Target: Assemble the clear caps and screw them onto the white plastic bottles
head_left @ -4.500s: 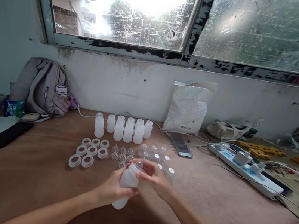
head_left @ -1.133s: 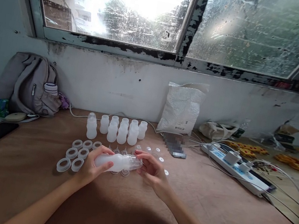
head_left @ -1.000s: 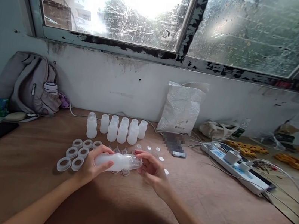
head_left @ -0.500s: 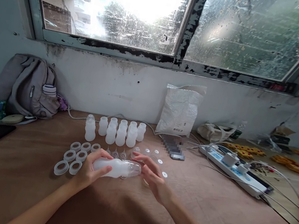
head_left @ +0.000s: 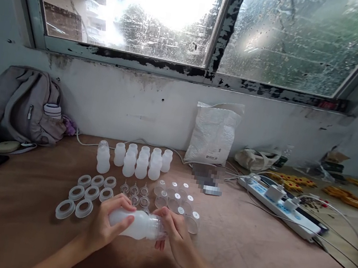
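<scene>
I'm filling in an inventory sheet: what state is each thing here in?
Held bottle, turned sideways, clear cover on.
Left hand, closed around that bottle.
Right hand, closed around the clear cover.
Leftmost bottle, upright, covered.
Other bottles, upright, uncovered.
White rings, loose, lying flat.
Clear teats, loose, tips up.
Loose clear covers, off the bottles.
Power strip, two white adapters plugged in.
White pouch, standing upright.
Backpack, propped upright.
</scene>
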A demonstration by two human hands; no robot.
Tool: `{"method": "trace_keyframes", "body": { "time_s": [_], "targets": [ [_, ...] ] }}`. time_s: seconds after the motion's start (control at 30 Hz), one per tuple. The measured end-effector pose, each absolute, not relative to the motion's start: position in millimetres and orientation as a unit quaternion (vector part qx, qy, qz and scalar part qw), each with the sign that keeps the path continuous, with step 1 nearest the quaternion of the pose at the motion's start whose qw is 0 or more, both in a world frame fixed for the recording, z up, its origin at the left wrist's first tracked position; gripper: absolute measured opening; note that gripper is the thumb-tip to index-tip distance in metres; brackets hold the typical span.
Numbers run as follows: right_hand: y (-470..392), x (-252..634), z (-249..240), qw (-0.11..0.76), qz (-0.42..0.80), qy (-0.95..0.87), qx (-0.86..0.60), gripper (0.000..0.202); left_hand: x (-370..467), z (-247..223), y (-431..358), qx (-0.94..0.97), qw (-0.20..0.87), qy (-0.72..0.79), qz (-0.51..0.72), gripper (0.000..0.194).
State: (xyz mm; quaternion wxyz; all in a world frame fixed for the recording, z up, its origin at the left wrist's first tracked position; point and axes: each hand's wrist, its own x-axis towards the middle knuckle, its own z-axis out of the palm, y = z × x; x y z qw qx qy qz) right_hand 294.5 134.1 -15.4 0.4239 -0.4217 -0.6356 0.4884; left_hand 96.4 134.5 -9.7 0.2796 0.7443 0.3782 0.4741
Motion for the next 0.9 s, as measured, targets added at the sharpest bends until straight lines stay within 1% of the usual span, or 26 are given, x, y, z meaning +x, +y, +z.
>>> {"method": "trace_keyframes", "body": {
  "time_s": [0.17,0.3,0.37,0.47,0.57,0.7,0.83,0.9],
  "targets": [
    [132.5,296.6,-13.0,0.423,0.443,-0.666,-0.426,0.053,100.6,-10.4,131.6,0.72,0.291,0.394,0.492,0.015],
    [129.3,299.0,-12.9,0.417,0.343,-0.725,-0.428,0.052,102.8,-9.9,127.6,0.704,0.307,0.4,0.5,0.02],
    [125.4,300.6,-13.5,0.433,0.29,-0.75,-0.408,0.05,104.6,-10.6,124.6,0.699,0.314,0.397,0.506,0.024],
    [118.1,302.1,-15.5,0.462,0.244,-0.777,-0.351,0.047,109.6,-14.0,118.1,0.686,0.322,0.391,0.523,0.029],
    [113.7,302.0,-19.6,0.486,0.203,-0.788,-0.32,0.046,116.5,-18.1,110.6,0.66,0.309,0.375,0.572,0.032],
    [116.4,300.7,-28.5,0.511,0.142,-0.797,-0.29,0.042,123.6,-22.4,102.9,0.642,0.275,0.338,0.631,0.029],
    [118.4,300.6,-32.9,0.544,0.076,-0.799,-0.244,0.034,125.9,-28.1,98.0,0.64,0.259,0.328,0.645,0.028],
    [116.2,301.2,-30.8,0.544,0.059,-0.801,-0.243,0.032,126.0,-31.2,96.2,0.642,0.255,0.324,0.646,0.026]
  ]
}}
